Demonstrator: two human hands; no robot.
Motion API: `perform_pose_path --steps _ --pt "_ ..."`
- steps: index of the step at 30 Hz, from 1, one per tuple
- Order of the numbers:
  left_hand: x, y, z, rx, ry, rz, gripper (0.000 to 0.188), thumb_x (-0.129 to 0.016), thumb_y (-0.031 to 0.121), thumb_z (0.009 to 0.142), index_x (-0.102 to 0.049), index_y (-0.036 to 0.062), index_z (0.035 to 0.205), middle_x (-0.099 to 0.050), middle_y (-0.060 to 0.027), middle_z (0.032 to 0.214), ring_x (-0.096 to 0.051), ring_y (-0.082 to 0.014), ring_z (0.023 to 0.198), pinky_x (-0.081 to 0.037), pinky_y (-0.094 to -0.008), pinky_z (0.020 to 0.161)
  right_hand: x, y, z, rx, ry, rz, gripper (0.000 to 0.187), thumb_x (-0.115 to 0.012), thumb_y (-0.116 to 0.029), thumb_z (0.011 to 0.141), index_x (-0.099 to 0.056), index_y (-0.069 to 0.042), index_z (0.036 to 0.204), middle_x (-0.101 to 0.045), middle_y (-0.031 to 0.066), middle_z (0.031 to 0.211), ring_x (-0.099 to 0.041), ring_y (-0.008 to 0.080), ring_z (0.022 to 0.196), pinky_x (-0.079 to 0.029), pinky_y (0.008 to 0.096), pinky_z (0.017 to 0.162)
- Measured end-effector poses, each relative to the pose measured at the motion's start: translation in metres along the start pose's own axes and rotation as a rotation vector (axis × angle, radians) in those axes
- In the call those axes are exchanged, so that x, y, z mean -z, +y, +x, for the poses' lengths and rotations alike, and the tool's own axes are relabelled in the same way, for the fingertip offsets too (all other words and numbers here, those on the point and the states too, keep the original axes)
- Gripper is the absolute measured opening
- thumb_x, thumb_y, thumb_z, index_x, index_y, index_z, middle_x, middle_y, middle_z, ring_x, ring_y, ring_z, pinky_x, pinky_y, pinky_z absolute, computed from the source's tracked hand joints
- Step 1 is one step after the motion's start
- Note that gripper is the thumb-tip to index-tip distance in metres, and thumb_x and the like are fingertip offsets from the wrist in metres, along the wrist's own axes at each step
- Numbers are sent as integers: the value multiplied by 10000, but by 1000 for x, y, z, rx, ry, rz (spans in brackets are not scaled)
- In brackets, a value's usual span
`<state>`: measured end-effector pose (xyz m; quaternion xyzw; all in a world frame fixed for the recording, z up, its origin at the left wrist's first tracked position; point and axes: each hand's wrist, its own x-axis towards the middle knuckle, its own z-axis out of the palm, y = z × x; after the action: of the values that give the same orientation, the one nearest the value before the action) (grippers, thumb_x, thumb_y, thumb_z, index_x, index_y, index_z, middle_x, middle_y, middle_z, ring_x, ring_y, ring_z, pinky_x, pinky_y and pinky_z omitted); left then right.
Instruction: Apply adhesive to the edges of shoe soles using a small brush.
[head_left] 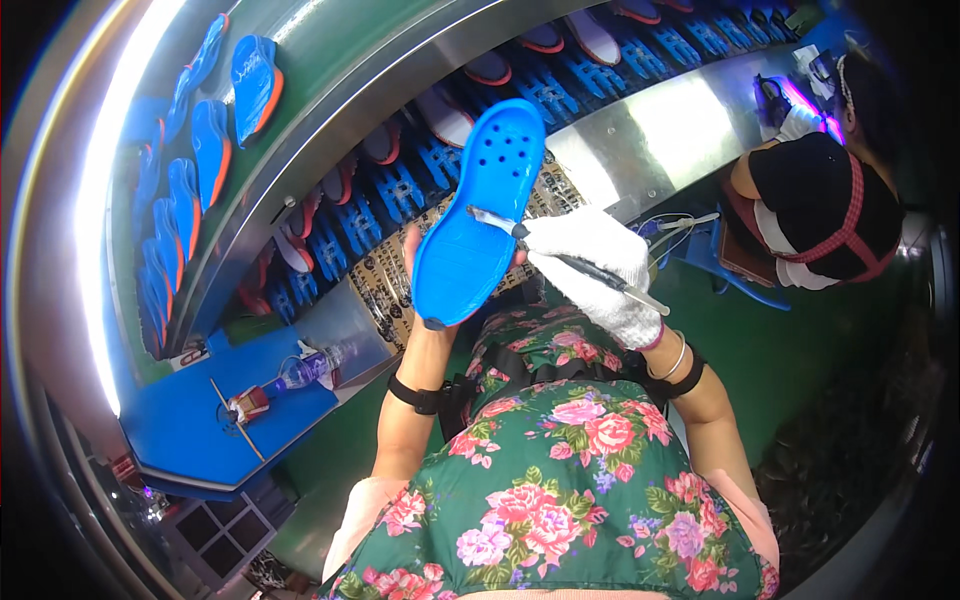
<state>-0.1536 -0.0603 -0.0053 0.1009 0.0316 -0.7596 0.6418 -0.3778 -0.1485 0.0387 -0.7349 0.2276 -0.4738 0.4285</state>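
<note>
A bright blue shoe sole [470,258] is held up in front of me, its dotted forefoot pointing away and its heel toward me. My bare left hand [411,244] grips it from beneath, with fingers showing at both edges and the palm hidden. In my right hand [590,255], which wears a white glove, is a slim brush [493,219]. Its bristles touch the sole's inner face around the middle, and the dark handle runs back under the gloved fingers.
A sloped green shelf holds several blue-and-orange soles [210,150] at left. Beyond the metal rail, a conveyor [360,285] carries uppers and blue clamps. A blue side table [200,430] holds a plastic bottle [300,370]. A co-worker [820,200] sits at right.
</note>
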Motion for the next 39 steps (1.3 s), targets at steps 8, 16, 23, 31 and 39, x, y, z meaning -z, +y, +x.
perform_pose_path --steps 8,16,23,31,39 --pt "26 -20 6 -12 -159 -231 1006 -776 590 830 -381 61 1589 -514 -240 1529 -569 -427 1334 -482 -584 1126 12 -15 24 198 0 -144 232 -809 -29 811 -794 -18 1042 -796 126 1014 -752 242 881 -568 354 779" --pt "28 -31 0 -28 182 392 898 -725 611 902 -419 97 1572 -543 -208 1514 -560 -419 1356 -444 -655 1136 15 -18 55 369 14 -341 353 -771 -52 814 -779 -38 1166 -776 130 1169 -739 289 1044 -544 411 878" --pt "34 -33 5 -124 13 248 807 -621 607 983 -412 107 1581 -526 -179 1543 -552 -380 1381 -446 -589 1161 -2 -15 38 288 -52 -133 373 -782 -17 797 -784 -54 1169 -775 139 1146 -732 295 1000 -569 401 876" --pt "-11 -36 29 -131 108 456 929 -507 721 984 -302 87 1631 -448 -177 1606 -469 -385 1451 -371 -594 1210 -7 -13 27 296 -13 -131 396 -807 -41 771 -785 -57 1166 -764 138 1156 -716 304 986 -581 392 878" --pt "3 -20 42 -160 -237 68 959 -497 755 971 -338 48 1599 -517 -205 1517 -523 -394 1392 -456 -576 1144 -7 1 27 133 114 34 281 -810 -40 831 -804 -69 1111 -788 116 1101 -737 271 955 -591 383 834"
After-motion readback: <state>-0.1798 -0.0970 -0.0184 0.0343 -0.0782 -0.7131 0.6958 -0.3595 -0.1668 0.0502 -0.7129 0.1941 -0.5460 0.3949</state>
